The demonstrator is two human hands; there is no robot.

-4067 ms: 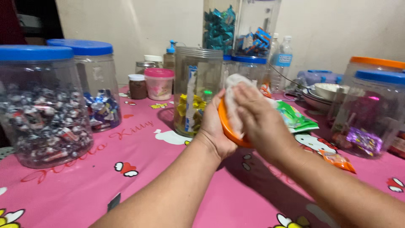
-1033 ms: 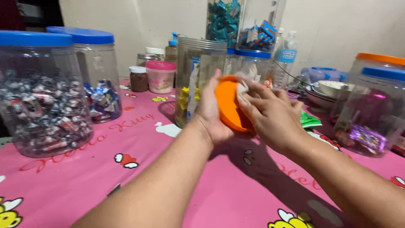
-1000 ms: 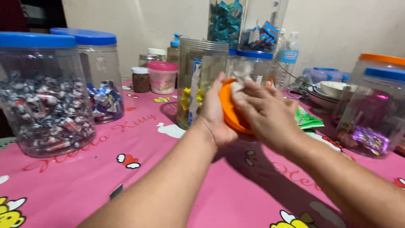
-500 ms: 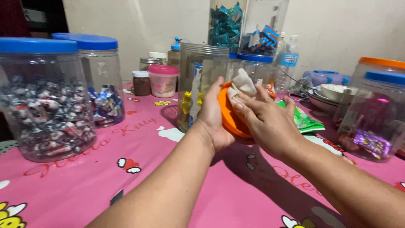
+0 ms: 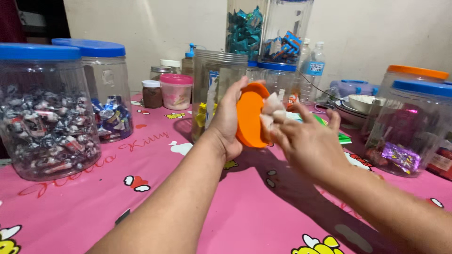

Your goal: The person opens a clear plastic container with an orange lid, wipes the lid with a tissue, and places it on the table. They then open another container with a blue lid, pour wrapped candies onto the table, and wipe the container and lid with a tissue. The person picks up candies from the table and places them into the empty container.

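The left hand (image 5: 228, 120) grips an orange lid (image 5: 249, 117) upright; the right hand (image 5: 308, 143) pinches a white cloth (image 5: 272, 109) against it. A hard wipe could knock the lid into the open jar (image 5: 216, 89) just beyond.

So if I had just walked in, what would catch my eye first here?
Probably the round orange plastic lid held on edge at the centre by the left hand, with the right hand pressing a crumpled white cloth against it. Next, the big clear plastic jar of wrapped sweets with a blue lid at the left, standing on the pink cartoon-print tablecloth.
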